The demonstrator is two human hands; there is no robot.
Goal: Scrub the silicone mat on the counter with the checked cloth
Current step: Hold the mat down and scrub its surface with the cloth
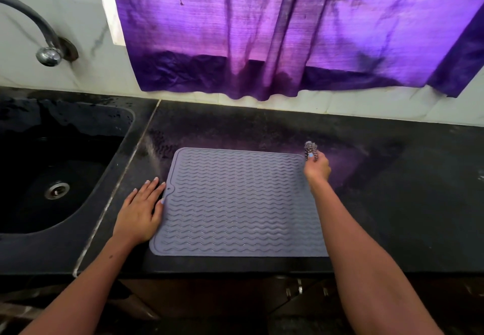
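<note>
Silicone mat [237,202] lies flat on the dark counter [392,190], right of the sink [52,167], btwn my two hands. My left hand [140,209] is flat, fingers straight, resting on the counter w/ its fingers touching the mat's left edge. My right hand [317,167] is at the mat's far right corner, fingers curled round the bunched-up checked cloth [310,148], which sticks out beyond them.
</note>
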